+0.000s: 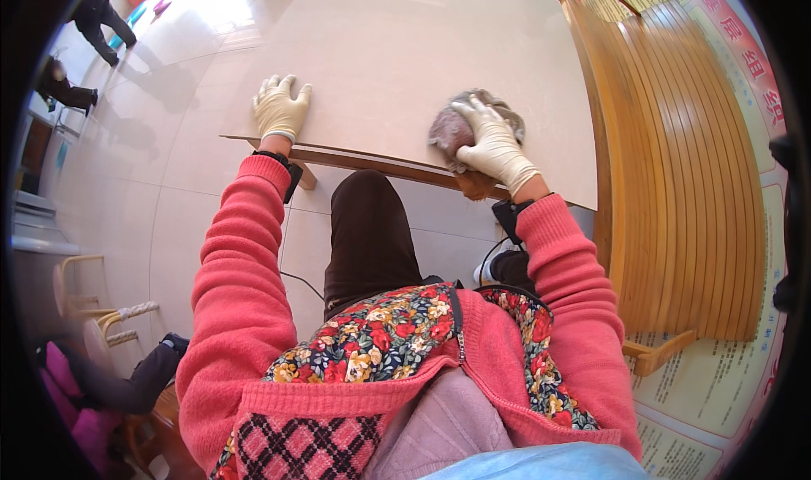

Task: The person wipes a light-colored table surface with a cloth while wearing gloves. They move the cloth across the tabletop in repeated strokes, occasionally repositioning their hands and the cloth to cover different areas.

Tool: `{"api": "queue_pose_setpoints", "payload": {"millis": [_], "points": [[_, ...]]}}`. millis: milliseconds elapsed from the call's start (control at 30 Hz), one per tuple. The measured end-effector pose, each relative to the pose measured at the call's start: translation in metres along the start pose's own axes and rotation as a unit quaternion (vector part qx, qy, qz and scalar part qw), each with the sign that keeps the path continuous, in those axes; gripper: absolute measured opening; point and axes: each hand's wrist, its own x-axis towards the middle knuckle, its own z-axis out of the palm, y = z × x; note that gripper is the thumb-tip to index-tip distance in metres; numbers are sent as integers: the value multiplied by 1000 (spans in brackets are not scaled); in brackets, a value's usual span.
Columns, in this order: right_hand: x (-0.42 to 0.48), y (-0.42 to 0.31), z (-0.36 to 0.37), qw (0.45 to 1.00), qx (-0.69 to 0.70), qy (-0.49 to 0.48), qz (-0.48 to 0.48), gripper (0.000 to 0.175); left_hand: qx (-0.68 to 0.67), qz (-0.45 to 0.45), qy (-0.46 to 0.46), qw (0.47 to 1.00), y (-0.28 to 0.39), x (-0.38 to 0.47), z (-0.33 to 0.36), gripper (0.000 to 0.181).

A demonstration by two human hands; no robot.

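Observation:
Before me is a pale, smooth tabletop (380, 68) with a thin front edge. My left hand (282, 107), in a cream rubber glove, rests flat near the table's front left corner, fingers spread and holding nothing. My right hand (494, 138), gloved alike, presses on a bunched greyish-brown cleaning cloth (451, 131) near the front edge at the right. A brown part of the cloth hangs over that edge. The palm covers the middle of the cloth.
A slatted wooden bench (671, 182) runs along the table's right side, before wall posters (741, 68) bearing writing. Two people stand at far left on the tiled floor (190, 119). A seated person's leg (142, 378) and chairs (104, 328) are at lower left.

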Motion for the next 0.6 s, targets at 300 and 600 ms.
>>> {"api": "queue_pose_setpoints", "payload": {"millis": [300, 600], "points": [[19, 32, 4, 998, 40, 49, 30, 72, -5, 6, -18, 1000, -5, -4, 4, 59], [39, 179, -61, 969, 25, 44, 242, 81, -29, 27, -5, 999, -3, -10, -13, 54]]}}
